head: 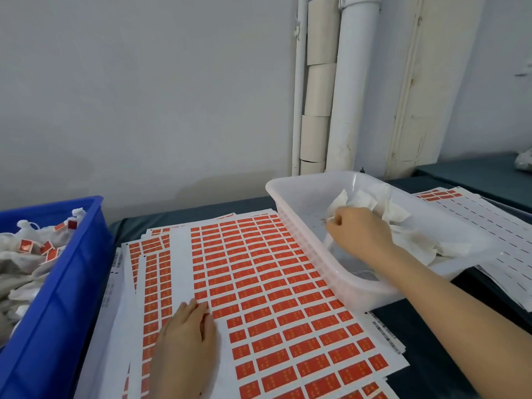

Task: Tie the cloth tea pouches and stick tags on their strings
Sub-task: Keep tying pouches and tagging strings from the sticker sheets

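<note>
A large sheet of red tag stickers (267, 286) lies on the dark table in front of me. My left hand (187, 335) rests flat on it, fingers straight, fingertips at the sheet's left columns. On the right stands a clear plastic tub (293, 208) with several white cloth tea pouches (383, 208) inside. My right hand (357, 231) reaches into the tub with its fingers curled and pinches the edge of one pouch near the pile's left side.
A blue crate (66, 269) at the left holds several tied pouches with red tags. More sticker sheets lie under the top one, and mostly peeled sheets (489, 214) lie behind the tub. White pipes and paper rolls (319, 87) stand against the wall.
</note>
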Tool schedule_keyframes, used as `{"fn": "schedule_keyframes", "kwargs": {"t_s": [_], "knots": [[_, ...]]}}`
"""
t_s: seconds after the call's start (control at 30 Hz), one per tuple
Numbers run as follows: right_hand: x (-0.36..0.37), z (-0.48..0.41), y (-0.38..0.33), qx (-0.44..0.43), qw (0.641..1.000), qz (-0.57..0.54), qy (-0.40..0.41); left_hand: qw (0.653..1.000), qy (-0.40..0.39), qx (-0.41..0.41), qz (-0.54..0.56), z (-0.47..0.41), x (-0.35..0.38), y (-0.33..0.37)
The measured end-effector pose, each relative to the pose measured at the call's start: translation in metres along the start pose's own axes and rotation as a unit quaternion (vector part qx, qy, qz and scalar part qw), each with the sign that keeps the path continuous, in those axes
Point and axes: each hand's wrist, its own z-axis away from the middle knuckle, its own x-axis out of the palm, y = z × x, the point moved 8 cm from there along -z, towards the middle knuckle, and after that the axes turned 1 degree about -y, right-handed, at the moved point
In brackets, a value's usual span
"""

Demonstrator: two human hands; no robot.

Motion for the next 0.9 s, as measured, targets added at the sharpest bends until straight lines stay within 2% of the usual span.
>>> {"fn": "schedule_keyframes", "kwargs": {"t_s": [0.07,0.13,0.2,0.27,0.33,0.37,0.47,0.57,0.67,0.8,0.9], "knots": [[-0.02,0.007,-0.015,-0.015,0.99,-0.134,0.044,1.0,-0.007,-0.002,-0.013,0.0,0.0,0.001],[-0.045,0.017,-0.032,-0.042,0.96,-0.257,0.099,1.0,-0.009,0.005,-0.028,0.001,0.0,0.005],[-0.062,0.03,-0.053,-0.07,0.93,-0.341,0.119,1.0,0.011,0.005,-0.014,0.004,-0.006,0.008],[-0.058,0.042,-0.074,-0.081,0.905,-0.41,0.086,0.995,0.081,-0.002,0.059,0.012,-0.021,0.011],[-0.033,0.052,-0.091,-0.054,0.874,-0.482,0.022,0.969,0.172,0.001,0.179,0.018,-0.042,0.009],[-0.016,0.057,-0.099,-0.035,0.865,-0.5,-0.011,0.955,0.183,-0.008,0.233,0.019,-0.048,0.007],[0.031,0.069,-0.122,-0.022,0.865,-0.494,-0.079,0.931,0.12,-0.061,0.341,0.01,-0.054,0.007],[0.063,0.079,-0.138,-0.034,0.85,-0.512,-0.119,0.922,0.046,-0.019,0.383,-0.012,-0.058,0.017],[0.081,0.082,-0.135,-0.022,0.846,-0.52,-0.117,0.902,-0.05,0.006,0.429,-0.027,-0.044,0.022],[0.09,0.079,-0.122,0.03,0.818,-0.566,-0.094,0.859,-0.09,-0.029,0.503,-0.029,-0.025,0.013],[0.095,0.081,-0.118,0.055,0.804,-0.586,-0.088,0.825,-0.074,-0.05,0.558,-0.026,-0.022,0.009]]}}
